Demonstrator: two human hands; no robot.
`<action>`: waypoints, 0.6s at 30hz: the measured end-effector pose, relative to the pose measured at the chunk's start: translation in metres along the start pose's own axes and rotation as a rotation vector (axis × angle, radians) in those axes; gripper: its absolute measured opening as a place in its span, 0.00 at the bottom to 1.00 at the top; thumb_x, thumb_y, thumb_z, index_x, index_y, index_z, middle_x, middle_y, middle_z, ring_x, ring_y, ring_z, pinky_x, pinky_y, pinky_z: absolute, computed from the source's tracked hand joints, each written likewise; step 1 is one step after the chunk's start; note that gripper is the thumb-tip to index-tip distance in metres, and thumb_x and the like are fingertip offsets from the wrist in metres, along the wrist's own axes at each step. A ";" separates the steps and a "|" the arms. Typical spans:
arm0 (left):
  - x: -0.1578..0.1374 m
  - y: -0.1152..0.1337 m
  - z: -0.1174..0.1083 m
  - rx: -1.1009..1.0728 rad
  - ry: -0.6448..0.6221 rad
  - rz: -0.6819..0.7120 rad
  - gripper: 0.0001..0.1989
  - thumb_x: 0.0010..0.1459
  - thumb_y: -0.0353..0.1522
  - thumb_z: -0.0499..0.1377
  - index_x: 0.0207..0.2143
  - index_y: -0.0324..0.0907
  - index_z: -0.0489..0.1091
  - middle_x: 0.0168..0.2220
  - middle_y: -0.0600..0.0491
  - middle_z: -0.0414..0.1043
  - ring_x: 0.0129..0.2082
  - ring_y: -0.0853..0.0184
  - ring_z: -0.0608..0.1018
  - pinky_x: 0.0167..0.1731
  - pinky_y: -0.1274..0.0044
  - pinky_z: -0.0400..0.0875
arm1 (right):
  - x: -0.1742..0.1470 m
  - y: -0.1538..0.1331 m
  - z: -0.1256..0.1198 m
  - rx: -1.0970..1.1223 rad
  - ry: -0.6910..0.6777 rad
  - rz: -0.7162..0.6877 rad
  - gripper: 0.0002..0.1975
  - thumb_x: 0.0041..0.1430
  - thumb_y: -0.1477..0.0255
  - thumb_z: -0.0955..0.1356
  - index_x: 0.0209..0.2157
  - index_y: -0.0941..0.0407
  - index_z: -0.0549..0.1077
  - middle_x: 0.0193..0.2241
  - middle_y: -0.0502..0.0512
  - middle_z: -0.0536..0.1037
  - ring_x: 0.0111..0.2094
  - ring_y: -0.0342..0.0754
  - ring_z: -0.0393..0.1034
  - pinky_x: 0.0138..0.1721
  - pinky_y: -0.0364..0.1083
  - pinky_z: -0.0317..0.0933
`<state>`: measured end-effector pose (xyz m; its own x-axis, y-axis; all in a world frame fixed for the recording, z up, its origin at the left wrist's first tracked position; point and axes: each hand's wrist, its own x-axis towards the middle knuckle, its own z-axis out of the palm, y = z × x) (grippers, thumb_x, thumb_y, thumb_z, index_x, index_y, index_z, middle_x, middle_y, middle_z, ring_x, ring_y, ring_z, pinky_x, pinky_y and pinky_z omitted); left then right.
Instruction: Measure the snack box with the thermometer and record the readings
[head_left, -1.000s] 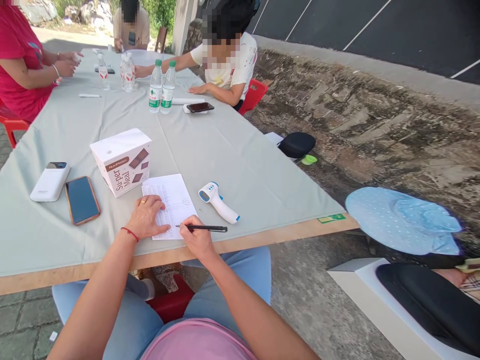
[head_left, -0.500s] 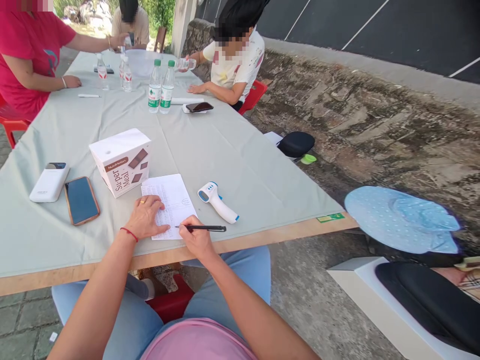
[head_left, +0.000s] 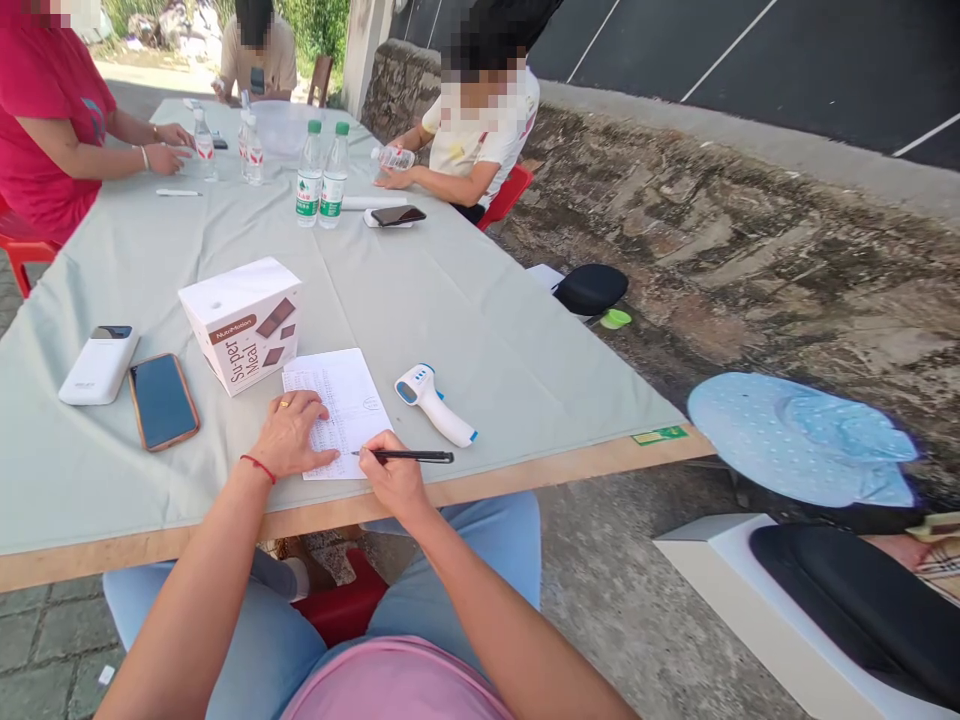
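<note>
A sheet of paper (head_left: pixel 364 385) with rows of handwriting down its left part lies near the table's front edge. My left hand (head_left: pixel 295 432) rests flat on the sheet's left side, fingers spread. In my right hand (head_left: pixel 395 478) is a black pen (head_left: pixel 416 456), its tip touching the lower part of the paper. To the right of the sheet lies a white infrared thermometer (head_left: pixel 435 405). Behind my left hand stands a white "Super Meal" box (head_left: pixel 244 320). Farther left are a smartphone (head_left: pixel 164 401) in a brown case and a white power bank (head_left: pixel 100 365).
Two green-capped water bottles (head_left: pixel 321 178) and a dark phone (head_left: pixel 399 215) stand and lie mid-table. Three people sit around the far part, with more bottles (head_left: pixel 251 150) and a translucent basin (head_left: pixel 285 125). A blue dotted hat (head_left: pixel 799 435) is off the table's right corner.
My right hand and the pen have shifted very slightly right. At the far end, the person in red has drawn an arm back, and the person in white has lowered a bottle to the table.
</note>
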<state>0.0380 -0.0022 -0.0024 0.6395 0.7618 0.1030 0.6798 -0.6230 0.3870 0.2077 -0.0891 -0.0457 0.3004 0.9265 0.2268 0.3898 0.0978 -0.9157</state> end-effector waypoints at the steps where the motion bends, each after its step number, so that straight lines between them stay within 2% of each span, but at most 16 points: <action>1: 0.000 0.000 0.000 -0.004 -0.002 -0.001 0.24 0.42 0.41 0.68 0.41 0.42 0.68 0.51 0.45 0.67 0.51 0.51 0.68 0.52 0.59 0.59 | 0.000 0.000 0.000 -0.005 0.001 0.002 0.06 0.49 0.67 0.63 0.22 0.52 0.63 0.18 0.46 0.67 0.22 0.44 0.61 0.26 0.44 0.59; 5: 0.001 -0.001 0.001 -0.017 0.017 0.028 0.23 0.42 0.40 0.68 0.40 0.43 0.67 0.50 0.45 0.68 0.50 0.51 0.68 0.51 0.59 0.60 | 0.000 0.001 -0.003 0.020 0.057 0.008 0.06 0.52 0.67 0.64 0.24 0.53 0.64 0.19 0.46 0.66 0.22 0.44 0.61 0.27 0.44 0.59; 7: 0.000 -0.003 -0.001 -0.050 0.103 0.064 0.19 0.45 0.38 0.66 0.39 0.43 0.66 0.48 0.46 0.68 0.48 0.53 0.70 0.50 0.61 0.62 | 0.001 0.003 -0.003 0.067 0.080 0.006 0.07 0.54 0.65 0.64 0.26 0.53 0.65 0.21 0.47 0.67 0.23 0.44 0.61 0.27 0.44 0.60; 9: -0.002 -0.006 -0.006 -0.080 0.333 0.041 0.14 0.51 0.36 0.62 0.39 0.44 0.63 0.45 0.46 0.68 0.47 0.55 0.70 0.49 0.62 0.64 | 0.002 0.004 -0.003 0.106 0.073 0.005 0.08 0.56 0.64 0.64 0.29 0.54 0.67 0.23 0.48 0.69 0.24 0.44 0.63 0.27 0.44 0.61; 11: -0.004 -0.013 -0.012 -0.081 0.679 -0.093 0.14 0.53 0.35 0.60 0.41 0.44 0.61 0.46 0.45 0.65 0.50 0.54 0.68 0.52 0.60 0.62 | 0.002 0.005 -0.002 0.124 0.059 0.014 0.09 0.57 0.63 0.64 0.31 0.54 0.68 0.25 0.49 0.71 0.25 0.44 0.64 0.28 0.44 0.62; 13: -0.006 -0.026 -0.019 -0.098 0.977 -0.275 0.24 0.52 0.37 0.62 0.48 0.44 0.57 0.53 0.41 0.58 0.58 0.51 0.62 0.56 0.57 0.57 | 0.002 0.004 -0.001 0.136 0.056 0.028 0.10 0.58 0.63 0.64 0.34 0.54 0.70 0.25 0.50 0.73 0.26 0.45 0.66 0.29 0.45 0.64; 14: -0.005 -0.033 -0.023 -0.147 1.052 -0.342 0.31 0.50 0.38 0.64 0.53 0.43 0.54 0.58 0.39 0.53 0.62 0.50 0.57 0.58 0.56 0.55 | 0.002 0.003 -0.001 0.142 0.055 0.030 0.11 0.59 0.62 0.63 0.36 0.54 0.71 0.26 0.50 0.75 0.27 0.46 0.68 0.31 0.45 0.65; 16: -0.003 -0.049 -0.028 -0.335 1.062 -0.423 0.42 0.48 0.40 0.67 0.58 0.43 0.47 0.62 0.37 0.47 0.65 0.49 0.52 0.61 0.55 0.52 | 0.002 0.000 0.000 0.145 0.027 0.009 0.13 0.61 0.62 0.62 0.40 0.54 0.72 0.31 0.53 0.78 0.31 0.47 0.72 0.36 0.47 0.68; 18: 0.001 -0.062 -0.030 -0.564 0.950 -0.429 0.43 0.48 0.42 0.67 0.59 0.43 0.47 0.61 0.38 0.51 0.64 0.50 0.57 0.60 0.57 0.56 | 0.002 -0.003 -0.001 0.121 -0.030 -0.030 0.14 0.63 0.62 0.61 0.43 0.53 0.73 0.38 0.55 0.80 0.36 0.48 0.75 0.41 0.48 0.68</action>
<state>-0.0147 0.0428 0.0015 -0.2871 0.8643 0.4130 0.3669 -0.2991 0.8809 0.2077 -0.0879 -0.0425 0.2639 0.9326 0.2461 0.2894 0.1669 -0.9426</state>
